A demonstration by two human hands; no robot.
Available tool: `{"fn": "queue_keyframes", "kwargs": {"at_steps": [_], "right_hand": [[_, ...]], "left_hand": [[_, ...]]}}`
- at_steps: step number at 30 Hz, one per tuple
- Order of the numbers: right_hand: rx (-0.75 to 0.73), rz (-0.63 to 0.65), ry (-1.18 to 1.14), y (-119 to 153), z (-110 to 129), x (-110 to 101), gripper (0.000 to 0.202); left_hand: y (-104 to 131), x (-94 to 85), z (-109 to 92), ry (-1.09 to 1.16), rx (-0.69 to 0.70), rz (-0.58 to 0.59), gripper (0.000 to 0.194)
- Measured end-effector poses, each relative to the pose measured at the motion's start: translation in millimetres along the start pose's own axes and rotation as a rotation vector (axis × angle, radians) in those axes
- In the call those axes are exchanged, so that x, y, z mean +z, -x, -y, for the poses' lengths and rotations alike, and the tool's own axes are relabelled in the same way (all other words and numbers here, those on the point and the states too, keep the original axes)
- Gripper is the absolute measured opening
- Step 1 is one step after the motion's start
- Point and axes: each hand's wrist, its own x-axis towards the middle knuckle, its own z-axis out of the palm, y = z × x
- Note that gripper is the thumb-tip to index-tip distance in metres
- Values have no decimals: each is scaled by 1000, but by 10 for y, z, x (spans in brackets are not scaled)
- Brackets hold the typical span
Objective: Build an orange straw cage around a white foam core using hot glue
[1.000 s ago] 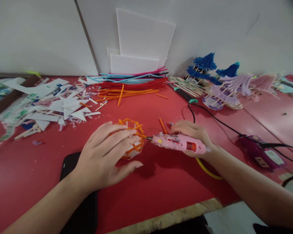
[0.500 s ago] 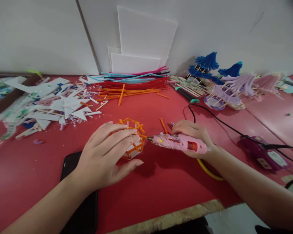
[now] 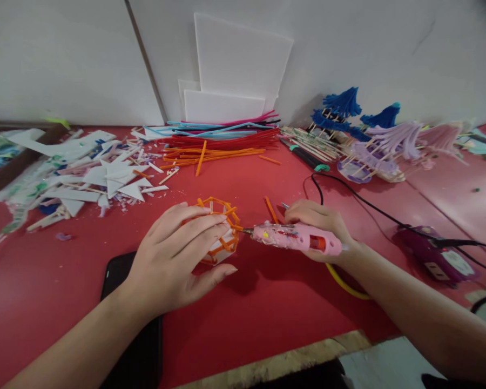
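Note:
My left hand point(image 3: 182, 251) lies over a small round frame point(image 3: 223, 246) of orange pipe cleaners with white panels, fingers along its top and thumb at its near side. Much of the frame is hidden under those fingers. A pink hot glue gun point(image 3: 291, 236) lies on its side in my right hand point(image 3: 322, 224), wrapped round its handle. The gun's metal nozzle touches or nearly touches the frame's right rim. A short orange pipe cleaner piece point(image 3: 271, 209) lies just beyond the gun. Beneath my right wrist a curved yellow piece point(image 3: 346, 283) shows, mostly covered.
A black phone point(image 3: 146, 351) lies under my left forearm. White foam scraps point(image 3: 109, 175) cover the left. Pipe cleaners point(image 3: 222, 155) lie at the back, before white boards point(image 3: 238, 59). Blue and lilac models point(image 3: 392, 143), a black cable point(image 3: 364, 202) and a purple power socket point(image 3: 437, 256) are right.
Almost nothing differs. The view has shifted very slightly; both hands, the frame and the glue gun keep their places.

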Motion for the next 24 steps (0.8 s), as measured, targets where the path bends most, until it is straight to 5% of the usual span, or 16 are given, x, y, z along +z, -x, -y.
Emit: {"fn": "queue_keyframes", "kwargs": {"at_steps": [24], "right_hand": [[-13, 1, -2, 75, -70, -163, 10]], "left_hand": [[-18, 7, 13, -45, 69, 11, 50]]}}
